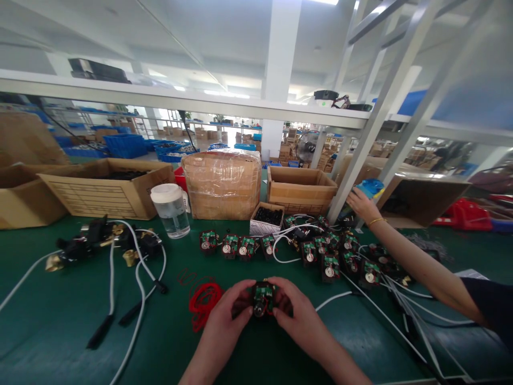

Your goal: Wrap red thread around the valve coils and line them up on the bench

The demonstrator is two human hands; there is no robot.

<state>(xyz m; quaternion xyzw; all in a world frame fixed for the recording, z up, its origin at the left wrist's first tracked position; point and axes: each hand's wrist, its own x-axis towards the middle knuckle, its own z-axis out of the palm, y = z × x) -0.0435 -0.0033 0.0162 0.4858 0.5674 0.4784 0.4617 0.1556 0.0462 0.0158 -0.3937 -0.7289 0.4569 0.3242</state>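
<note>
Between my two hands is a small black housing with a green circuit board (263,297) and a round part at its lower front. Thumb and fingers of my left hand (230,313) grip its left side. My right hand (294,310) holds the right side the same way. Just left of my left hand lies a loose bundle of red rubber rings (205,299), with a few thin ones behind it. A row of similar circuit-board units (246,246) stands beyond my hands, each with a pale round disc.
A co-worker's arm (417,256) reaches in from the right, its hand holding a blue item (369,188). Valve assemblies with white cables (108,240) lie at left. Behind stand a water jug (170,211), cardboard boxes (222,184) and a small box of black parts (267,216).
</note>
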